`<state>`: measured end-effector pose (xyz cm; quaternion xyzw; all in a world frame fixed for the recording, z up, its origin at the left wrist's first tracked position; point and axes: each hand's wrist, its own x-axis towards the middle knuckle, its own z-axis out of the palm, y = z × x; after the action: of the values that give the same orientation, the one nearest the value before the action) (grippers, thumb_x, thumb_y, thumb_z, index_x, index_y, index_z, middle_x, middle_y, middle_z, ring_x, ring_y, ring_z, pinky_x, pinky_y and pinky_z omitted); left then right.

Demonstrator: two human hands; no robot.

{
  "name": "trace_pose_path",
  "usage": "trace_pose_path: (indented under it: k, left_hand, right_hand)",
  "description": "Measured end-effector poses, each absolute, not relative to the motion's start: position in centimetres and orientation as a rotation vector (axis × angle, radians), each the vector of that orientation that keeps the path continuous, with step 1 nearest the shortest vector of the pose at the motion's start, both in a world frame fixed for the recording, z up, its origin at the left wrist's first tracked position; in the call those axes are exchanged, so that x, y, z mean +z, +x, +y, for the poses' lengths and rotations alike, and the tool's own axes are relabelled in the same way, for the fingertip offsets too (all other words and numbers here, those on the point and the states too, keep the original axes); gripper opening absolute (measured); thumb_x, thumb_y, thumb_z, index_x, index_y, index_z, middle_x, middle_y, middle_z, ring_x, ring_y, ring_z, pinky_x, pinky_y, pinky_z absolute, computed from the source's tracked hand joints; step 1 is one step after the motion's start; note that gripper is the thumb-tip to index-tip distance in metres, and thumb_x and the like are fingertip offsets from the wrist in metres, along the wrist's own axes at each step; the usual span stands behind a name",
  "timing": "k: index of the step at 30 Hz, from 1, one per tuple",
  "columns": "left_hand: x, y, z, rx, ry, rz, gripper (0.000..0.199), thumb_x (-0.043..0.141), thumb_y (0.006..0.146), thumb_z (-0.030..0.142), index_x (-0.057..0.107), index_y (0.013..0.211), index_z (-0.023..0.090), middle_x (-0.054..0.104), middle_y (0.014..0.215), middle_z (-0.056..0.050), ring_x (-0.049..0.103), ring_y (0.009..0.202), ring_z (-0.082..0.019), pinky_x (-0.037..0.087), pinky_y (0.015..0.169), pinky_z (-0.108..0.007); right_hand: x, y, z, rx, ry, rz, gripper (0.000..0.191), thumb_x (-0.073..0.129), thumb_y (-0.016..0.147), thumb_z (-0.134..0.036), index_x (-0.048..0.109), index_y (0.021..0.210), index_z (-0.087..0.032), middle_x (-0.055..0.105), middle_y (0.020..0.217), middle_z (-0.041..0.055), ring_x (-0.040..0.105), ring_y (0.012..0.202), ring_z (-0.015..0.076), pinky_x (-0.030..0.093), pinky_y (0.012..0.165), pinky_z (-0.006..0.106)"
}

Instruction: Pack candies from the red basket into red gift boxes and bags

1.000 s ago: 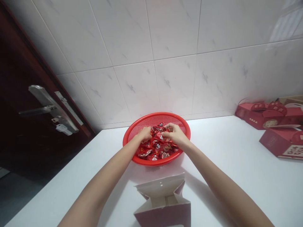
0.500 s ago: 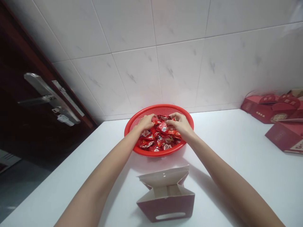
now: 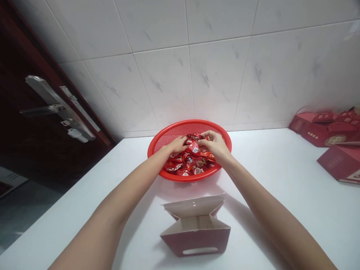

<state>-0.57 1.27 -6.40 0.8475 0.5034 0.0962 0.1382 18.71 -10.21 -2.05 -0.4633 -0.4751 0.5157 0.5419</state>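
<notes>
A red plastic basket [image 3: 190,179] with a perforated wall stands against the tiled wall, holding several red candy packets [image 3: 194,165]. My left hand [image 3: 177,145] reaches into its left part, fingers bent down among the packets. On the right of the basket, my right hand [image 3: 215,144] has thumb and fingers closing on a red packet with a barcode [image 3: 194,147]. Nearer to me stands a dark red paper box [image 3: 197,242], its top open and its inside bare. Neither hand touches the box.
Folded red gift boxes [image 3: 323,129] lie at the right by the wall, with another red box [image 3: 339,161] in front of them. A dark door with a metal handle [image 3: 53,108] is at the left, beyond the white table's edge [image 3: 70,189].
My left hand has pushed a little deeper among the packets, its fingers now flatter. My right hand stays at the barcode packet. The view has shifted slightly.
</notes>
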Motion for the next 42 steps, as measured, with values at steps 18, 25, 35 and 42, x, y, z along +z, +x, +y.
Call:
trace_pose_path:
  k: [18,25,35,42]
  left_hand:
    - [-4.9,0.5,-0.3,0.257,2.108,1.401,0.044,0.069,0.057,0.014,0.073,0.1,0.019,0.072,0.086,-0.002,0.066,0.075,-0.023,0.049,0.063,-0.027]
    - [-4.3,1.1,-1.1,0.101,2.226,1.352,0.062,0.08,0.057,0.026,0.071,0.119,0.023,0.07,0.118,-0.007,0.066,0.104,-0.031,0.051,0.083,-0.032]
    - [-3.9,1.5,-1.3,0.049,2.197,1.248,0.059,0.081,0.057,0.024,0.069,0.115,0.022,0.072,0.111,-0.005,0.066,0.106,-0.031,0.052,0.083,-0.032]
    - [-4.0,1.7,-1.5,-0.005,2.236,1.07,0.057,0.082,0.06,0.037,0.067,0.114,0.024,0.07,0.108,-0.004,0.06,0.116,-0.032,0.049,0.088,-0.034]
  right_hand:
    - [-1.9,18.6,-10.6,1.234,-1.075,-1.143,0.014,0.062,0.072,-0.007,0.055,0.078,-0.018,0.061,0.081,-0.0025,0.061,0.049,0.0076,0.052,0.051,0.023]
    - [-1.9,18.6,-10.7,1.233,-1.069,-1.155,0.013,0.063,0.072,-0.011,0.056,0.079,-0.018,0.061,0.078,-0.003,0.06,0.053,0.0072,0.052,0.05,0.02]
    - [-2.3,18.8,-10.6,1.232,-1.023,-1.152,0.014,0.065,0.071,-0.012,0.056,0.08,-0.018,0.062,0.088,-0.0013,0.062,0.052,0.0072,0.053,0.052,0.023]
    - [-2.6,18.8,-10.3,1.219,-1.027,-1.15,0.015,0.067,0.069,-0.014,0.058,0.079,-0.019,0.062,0.084,-0.0027,0.061,0.051,0.0071,0.05,0.049,0.021]
